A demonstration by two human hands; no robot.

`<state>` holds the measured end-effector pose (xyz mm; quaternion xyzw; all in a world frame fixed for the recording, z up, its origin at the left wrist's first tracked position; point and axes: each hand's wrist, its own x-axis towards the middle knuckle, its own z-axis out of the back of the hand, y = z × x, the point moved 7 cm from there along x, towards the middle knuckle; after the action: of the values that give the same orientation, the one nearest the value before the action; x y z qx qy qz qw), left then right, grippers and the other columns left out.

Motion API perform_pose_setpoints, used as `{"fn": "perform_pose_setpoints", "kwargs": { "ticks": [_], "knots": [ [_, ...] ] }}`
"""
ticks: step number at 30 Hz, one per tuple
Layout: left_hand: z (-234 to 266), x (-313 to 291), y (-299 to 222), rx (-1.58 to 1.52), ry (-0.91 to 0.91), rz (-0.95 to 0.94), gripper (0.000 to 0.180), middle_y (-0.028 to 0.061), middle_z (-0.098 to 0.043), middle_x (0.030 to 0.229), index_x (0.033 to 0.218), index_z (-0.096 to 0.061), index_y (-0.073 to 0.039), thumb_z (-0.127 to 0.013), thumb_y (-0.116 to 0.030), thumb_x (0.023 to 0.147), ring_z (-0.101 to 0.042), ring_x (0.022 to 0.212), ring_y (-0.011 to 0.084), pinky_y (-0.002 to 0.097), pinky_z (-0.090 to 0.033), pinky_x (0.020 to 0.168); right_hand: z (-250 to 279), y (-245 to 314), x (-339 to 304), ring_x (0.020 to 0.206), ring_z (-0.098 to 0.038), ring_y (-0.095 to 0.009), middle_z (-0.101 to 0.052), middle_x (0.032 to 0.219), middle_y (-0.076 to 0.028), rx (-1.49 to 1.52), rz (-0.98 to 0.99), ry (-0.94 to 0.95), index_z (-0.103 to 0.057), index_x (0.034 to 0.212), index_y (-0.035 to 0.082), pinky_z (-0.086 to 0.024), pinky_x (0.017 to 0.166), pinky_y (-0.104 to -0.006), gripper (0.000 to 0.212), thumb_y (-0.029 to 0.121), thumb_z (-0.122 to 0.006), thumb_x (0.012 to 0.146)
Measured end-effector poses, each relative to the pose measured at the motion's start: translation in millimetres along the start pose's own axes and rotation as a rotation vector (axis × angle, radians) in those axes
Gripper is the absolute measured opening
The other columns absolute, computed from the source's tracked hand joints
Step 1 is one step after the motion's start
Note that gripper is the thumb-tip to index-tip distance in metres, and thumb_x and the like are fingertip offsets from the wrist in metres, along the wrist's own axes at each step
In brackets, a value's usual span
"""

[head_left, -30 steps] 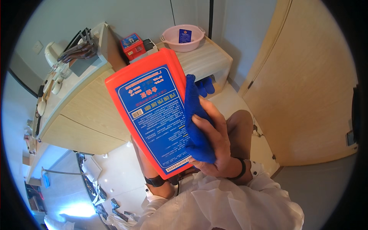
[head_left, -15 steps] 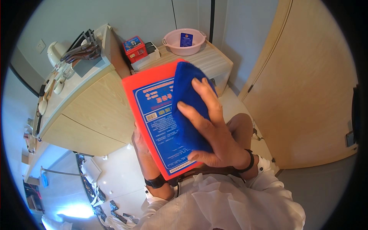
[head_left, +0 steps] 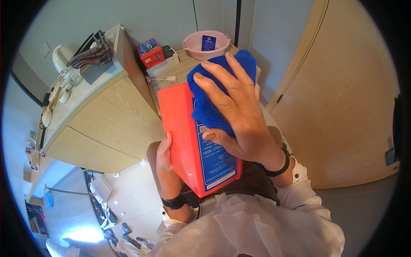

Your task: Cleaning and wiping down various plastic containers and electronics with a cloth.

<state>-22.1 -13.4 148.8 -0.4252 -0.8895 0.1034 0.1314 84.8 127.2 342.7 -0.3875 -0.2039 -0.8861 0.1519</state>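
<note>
A red plastic box (head_left: pixel 180 132) with a blue printed label is held tilted above my lap, its plain red side and its label both showing. My left hand (head_left: pixel 166 157) grips it at the lower left, thumb on the red side and the other fingers hidden behind. A blue cloth (head_left: pixel 245 64) lies bunched over the upper right part of the box. My right hand (head_left: pixel 239 107) holds the cloth against the box, fingers spread across it and thumb along its lower edge over the label.
Ahead, a low cabinet (head_left: pixel 182 64) bears a pink basin (head_left: pixel 197 48), a smaller red box (head_left: pixel 150 53) and a white plug (head_left: pixel 171 79). A counter at left holds a knife block (head_left: pixel 97 73) and utensils. To the right stands a wooden door (head_left: pixel 342 98).
The red box has turned, so its plain side now faces up and the label is angled right. My right hand and the cloth have moved up and right, toward the box's far end.
</note>
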Motion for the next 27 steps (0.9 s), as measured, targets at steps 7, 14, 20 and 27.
{"fn": "perform_pose_setpoints", "kwargs": {
  "ticks": [7, 14, 20, 27],
  "knots": [
    [-8, 1, -4, 0.024, -0.001, -0.014, 0.067, 0.0235, -0.056, 0.137, 0.143, -0.042, 0.003, -0.06, -0.042, 0.096, -0.059, 0.121, 0.0365, 0.0501, -0.047, 0.104, -17, 12, -8, 0.143, -0.03, -0.045, -0.038, 0.154, -0.017, -0.132, 0.057, 0.024, -0.049, 0.145, 0.013, -0.025, 0.105, -0.0591, 0.077, 0.067, -0.047, 0.09],
    [-13, 2, -4, 0.011, 0.021, -0.016, 0.067, 0.023, -0.055, 0.138, 0.143, -0.042, 0.003, -0.062, -0.038, 0.095, -0.058, 0.123, 0.0359, 0.0493, -0.046, 0.106, -43, 29, -26, 0.141, -0.032, -0.046, -0.037, 0.156, -0.016, -0.063, 0.129, 0.181, -0.047, 0.146, 0.018, -0.029, 0.094, -0.0598, 0.073, 0.068, -0.041, 0.093],
    [-10, 0, -7, 0.177, -0.042, -0.047, 0.067, 0.0224, -0.055, 0.137, 0.143, -0.041, 0.003, -0.065, -0.034, 0.092, -0.058, 0.122, 0.0354, 0.0483, -0.047, 0.106, -37, 36, -30, 0.146, -0.028, -0.04, -0.034, 0.158, -0.012, 0.126, 0.058, 0.162, -0.048, 0.146, 0.018, -0.02, 0.106, -0.0663, 0.072, 0.048, -0.066, 0.083],
    [-10, -5, -15, 0.369, -0.119, -0.096, 0.069, 0.0218, -0.055, 0.137, 0.144, -0.04, 0.003, -0.069, -0.028, 0.089, -0.058, 0.122, 0.0349, 0.0471, -0.048, 0.105, -26, 22, -19, 0.144, -0.029, -0.041, -0.036, 0.157, -0.012, 0.015, 0.073, 0.053, -0.048, 0.147, 0.021, -0.028, 0.098, -0.0603, 0.073, 0.058, -0.06, 0.085]
  ]
}}
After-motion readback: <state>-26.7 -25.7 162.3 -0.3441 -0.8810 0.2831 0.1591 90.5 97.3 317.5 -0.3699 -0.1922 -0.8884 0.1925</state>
